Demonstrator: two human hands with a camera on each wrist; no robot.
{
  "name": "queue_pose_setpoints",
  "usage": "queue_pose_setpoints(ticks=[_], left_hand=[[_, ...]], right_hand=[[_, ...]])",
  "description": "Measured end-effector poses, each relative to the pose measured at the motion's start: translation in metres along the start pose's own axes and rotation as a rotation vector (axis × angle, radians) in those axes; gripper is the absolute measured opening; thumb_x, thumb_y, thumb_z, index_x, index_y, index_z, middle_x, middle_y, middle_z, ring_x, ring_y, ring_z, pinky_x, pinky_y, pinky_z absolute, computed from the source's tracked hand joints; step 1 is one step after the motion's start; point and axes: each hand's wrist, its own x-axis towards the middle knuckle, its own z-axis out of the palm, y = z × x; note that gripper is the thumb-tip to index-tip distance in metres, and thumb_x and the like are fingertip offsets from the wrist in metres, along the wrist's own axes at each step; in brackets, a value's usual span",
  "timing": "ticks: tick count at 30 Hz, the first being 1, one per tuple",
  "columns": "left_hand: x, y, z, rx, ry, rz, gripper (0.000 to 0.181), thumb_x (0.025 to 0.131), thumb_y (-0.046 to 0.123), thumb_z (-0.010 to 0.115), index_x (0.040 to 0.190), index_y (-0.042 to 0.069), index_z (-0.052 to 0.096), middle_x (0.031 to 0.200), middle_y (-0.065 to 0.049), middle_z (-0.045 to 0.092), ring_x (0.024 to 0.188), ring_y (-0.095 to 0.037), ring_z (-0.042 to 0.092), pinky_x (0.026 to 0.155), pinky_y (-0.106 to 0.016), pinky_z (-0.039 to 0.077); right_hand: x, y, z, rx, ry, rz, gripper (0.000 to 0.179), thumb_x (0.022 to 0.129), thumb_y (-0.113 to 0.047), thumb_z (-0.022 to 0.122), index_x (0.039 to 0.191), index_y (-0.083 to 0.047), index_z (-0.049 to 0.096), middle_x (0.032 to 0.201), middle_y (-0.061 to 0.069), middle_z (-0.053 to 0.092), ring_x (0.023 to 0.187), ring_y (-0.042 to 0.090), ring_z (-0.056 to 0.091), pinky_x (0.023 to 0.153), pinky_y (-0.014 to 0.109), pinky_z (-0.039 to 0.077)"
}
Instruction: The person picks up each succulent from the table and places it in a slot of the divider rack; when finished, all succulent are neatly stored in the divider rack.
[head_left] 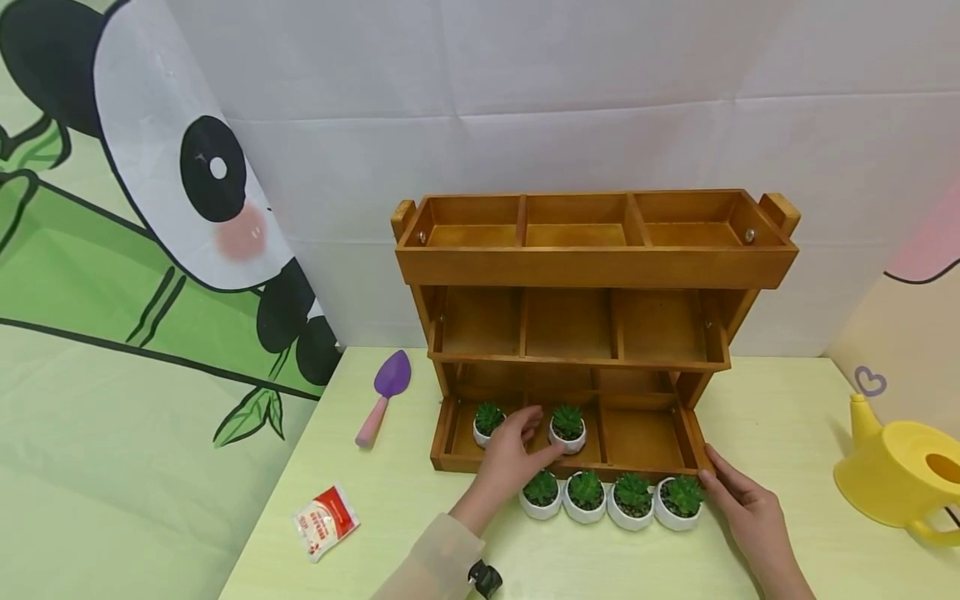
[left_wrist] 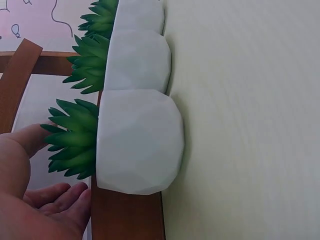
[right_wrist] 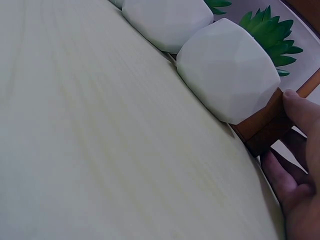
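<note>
In the head view, my left hand (head_left: 512, 457) reaches over the lowest tray of the wooden shelf (head_left: 596, 267). Its thumb tip is right at the rim of a potted succulent (head_left: 567, 429) in the middle compartment, with the fingers loosely bent and apart from the thumb. Another potted succulent (head_left: 489, 419) sits in the left compartment, partly behind this hand. My right hand (head_left: 750, 508) grips the tray's front right corner, thumb on the front in the right wrist view. Several succulents in white faceted pots (right_wrist: 227, 72) stand in a row before the tray.
A purple trowel with a pink handle (head_left: 372, 422) and a red-and-white packet (head_left: 327, 522) lie on the left of the table (head_left: 420, 542). At the right edge stands a yellow watering can (head_left: 892, 475). A white cloth backdrop (head_left: 570, 108) hangs behind the shelf.
</note>
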Motion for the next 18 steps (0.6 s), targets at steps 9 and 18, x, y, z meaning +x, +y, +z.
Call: queue_pose_setpoints(ticks=[9,18], left_hand=[[-0.016,-0.002,-0.004,-0.073,0.003,-0.007,0.07,0.093,0.028,0.083,0.149,0.002,0.053,0.146,-0.012,0.058,0.134,-0.031,0.057,0.108,-0.035,0.048],[-0.03,-0.007,-0.006,-0.091,0.009,0.036,0.064,0.092,0.027,0.083,0.144,0.0,0.058,0.141,-0.015,0.062,0.129,-0.032,0.061,0.104,-0.036,0.052]], right_hand=[[0.0,0.001,-0.001,-0.002,-0.001,-0.006,0.052,0.104,-0.037,0.067,0.149,-0.013,0.059,0.144,0.001,0.056,0.114,-0.023,0.044,0.088,0.0,0.039],[0.0,0.0,0.0,-0.002,-0.003,0.01,0.052,0.104,-0.038,0.066,0.149,-0.013,0.059,0.145,0.003,0.055,0.113,-0.023,0.044,0.088,0.0,0.04]])
